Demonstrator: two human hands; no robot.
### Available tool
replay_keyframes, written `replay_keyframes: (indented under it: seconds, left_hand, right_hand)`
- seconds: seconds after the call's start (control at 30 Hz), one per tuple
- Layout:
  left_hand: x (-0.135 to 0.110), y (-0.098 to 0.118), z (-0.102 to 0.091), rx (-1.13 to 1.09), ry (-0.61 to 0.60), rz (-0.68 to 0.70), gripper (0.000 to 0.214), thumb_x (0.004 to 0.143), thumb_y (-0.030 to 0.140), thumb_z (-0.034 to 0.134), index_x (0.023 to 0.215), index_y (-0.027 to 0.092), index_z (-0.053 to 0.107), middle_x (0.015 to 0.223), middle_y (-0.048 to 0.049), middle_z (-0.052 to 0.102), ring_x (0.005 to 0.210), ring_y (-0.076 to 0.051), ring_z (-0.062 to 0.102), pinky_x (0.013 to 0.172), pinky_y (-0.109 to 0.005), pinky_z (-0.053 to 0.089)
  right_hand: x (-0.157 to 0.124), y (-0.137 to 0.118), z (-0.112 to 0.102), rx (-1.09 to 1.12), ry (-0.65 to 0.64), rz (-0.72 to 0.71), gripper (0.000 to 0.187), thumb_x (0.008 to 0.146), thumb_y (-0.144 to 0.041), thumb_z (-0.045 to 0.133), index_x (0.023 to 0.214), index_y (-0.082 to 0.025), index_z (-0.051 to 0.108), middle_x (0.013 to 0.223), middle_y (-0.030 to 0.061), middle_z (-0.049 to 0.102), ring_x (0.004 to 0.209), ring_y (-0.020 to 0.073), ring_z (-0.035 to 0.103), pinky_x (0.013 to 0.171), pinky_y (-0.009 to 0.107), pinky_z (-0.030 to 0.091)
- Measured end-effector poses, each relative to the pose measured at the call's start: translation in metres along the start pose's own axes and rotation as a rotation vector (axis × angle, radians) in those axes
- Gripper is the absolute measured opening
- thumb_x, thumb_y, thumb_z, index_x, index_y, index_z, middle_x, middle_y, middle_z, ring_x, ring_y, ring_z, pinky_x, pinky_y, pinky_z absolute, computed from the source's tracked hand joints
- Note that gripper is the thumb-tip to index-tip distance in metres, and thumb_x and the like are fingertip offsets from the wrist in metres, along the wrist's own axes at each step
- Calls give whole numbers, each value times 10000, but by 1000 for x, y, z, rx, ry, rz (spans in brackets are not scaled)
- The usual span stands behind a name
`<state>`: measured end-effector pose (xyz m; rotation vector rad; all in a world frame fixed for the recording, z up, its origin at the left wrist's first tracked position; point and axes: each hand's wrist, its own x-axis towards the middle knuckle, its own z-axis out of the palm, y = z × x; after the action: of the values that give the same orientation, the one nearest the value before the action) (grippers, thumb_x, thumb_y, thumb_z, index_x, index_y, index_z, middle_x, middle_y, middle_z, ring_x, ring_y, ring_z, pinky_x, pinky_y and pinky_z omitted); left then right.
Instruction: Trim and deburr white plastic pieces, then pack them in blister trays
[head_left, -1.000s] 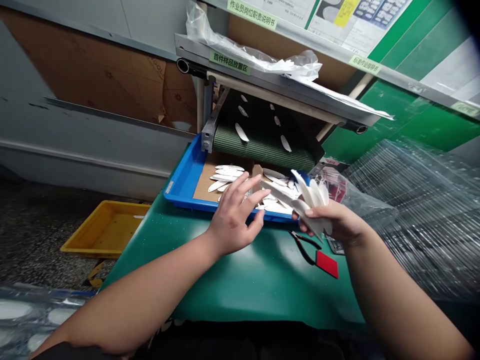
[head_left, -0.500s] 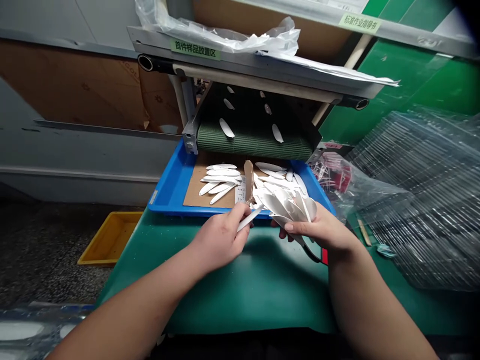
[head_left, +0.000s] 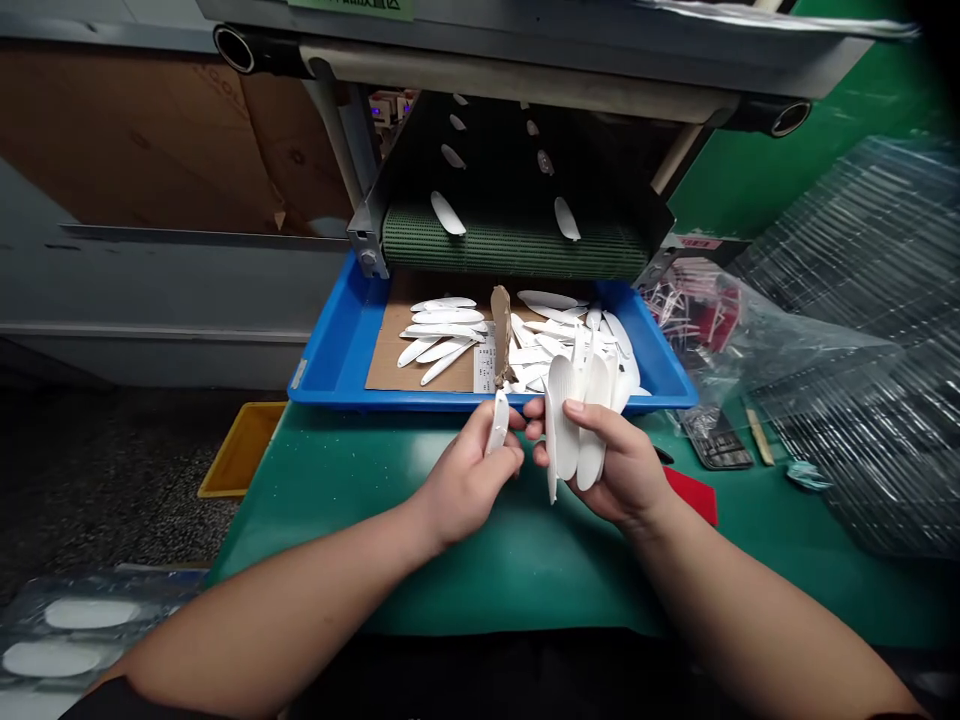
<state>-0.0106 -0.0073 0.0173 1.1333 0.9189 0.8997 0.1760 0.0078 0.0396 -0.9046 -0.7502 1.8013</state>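
My left hand [head_left: 469, 475] pinches one narrow white plastic piece [head_left: 498, 422], held upright just in front of the tray's near rim. Close beside it, my right hand [head_left: 619, 455] is closed around a fanned bunch of long, oval white plastic pieces [head_left: 589, 420], thumb across the front. Behind both hands lies a blue tray [head_left: 330, 340] lined with cardboard [head_left: 386, 365]. On its left half several similar white pieces [head_left: 446, 330] lie in a loose stack; a larger heap [head_left: 536, 350] covers the right half. A torn cardboard strip [head_left: 501, 335] stands between them.
A green conveyor belt [head_left: 517, 245] carrying several white pieces ends above the tray. At right are a red object [head_left: 690, 495], a plastic bag [head_left: 712, 310] and stacked clear trays [head_left: 885, 400]. A yellow bin [head_left: 244, 450] sits on the floor at left.
The view has tilted down. My right hand has turned its bunch more upright, and the piece in my left hand now points up. Pieces on the belt have come nearer its end.
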Motion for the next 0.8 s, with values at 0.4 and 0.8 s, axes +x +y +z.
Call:
replay_keyframes:
  seconds: [0.4,0.8]
  left_hand:
    - [-4,0,10,42,-128,27,558,1000,532,679,1418,235,460,1204,-96,660,893,-188,678,684,-273,569]
    - [-1,-15,2,16,119,96,370,952,286,585,1313,203,587,724,36,647,571,-140,584,546,-249,509]
  right_hand:
    - [-11,24,9,-117,-45,-137,308,855,-457,808,1082,-250,820,1160,95,786,1013,353,749,737,454,656]
    - [-8,16,12,-90,-68,-37,351,809,-457,801,1085,-239,799,935,95,779,926,350,739,744,465,628]
